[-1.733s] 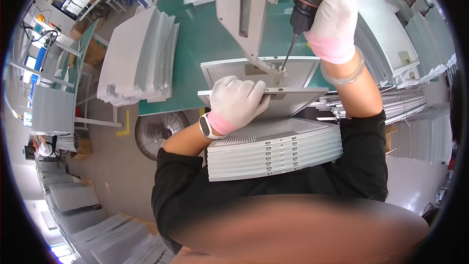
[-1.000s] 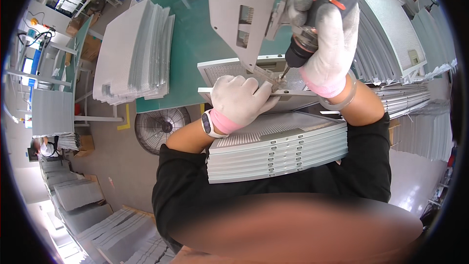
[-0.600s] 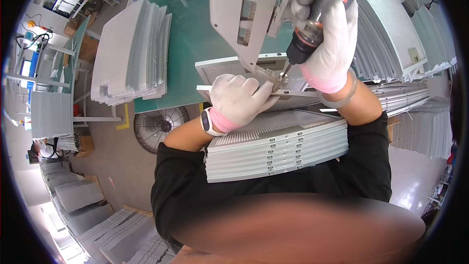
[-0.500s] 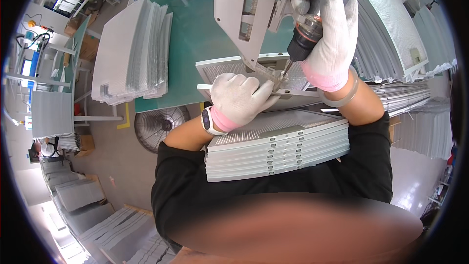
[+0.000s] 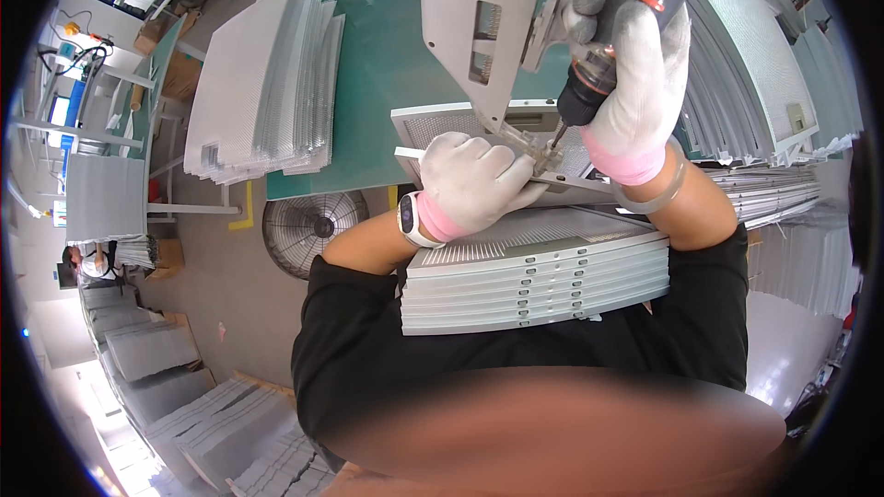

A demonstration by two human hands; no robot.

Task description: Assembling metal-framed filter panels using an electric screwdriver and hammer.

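Note:
My right hand [image 5: 637,83], in a white glove with a pink cuff, is wrapped round a black and orange cordless drill [image 5: 589,83]. The drill tilts down to the left, and its thin bit [image 5: 558,135] reaches a small translucent fitting [image 5: 547,158] at the edge of a metal-framed mesh panel [image 5: 419,129]. Close by, my gloved left hand [image 5: 477,182] is closed over the panel's near edge, its thumb beside the fitting. What lies under the fingers is hidden. A grey machine arm [image 5: 488,46] comes down to a point just above the fitting.
Between my arms a stack of framed panels [image 5: 543,285] stands against my body. More panels are stacked at the left [image 5: 262,83] and right [image 5: 750,55] of the green table [image 5: 382,46]. A round floor fan [image 5: 313,225] stands below the table's left edge.
The whole view has shifted, so the scene sits slightly farther right. Both hands keep their hold, and the drill bit stays at the fitting.

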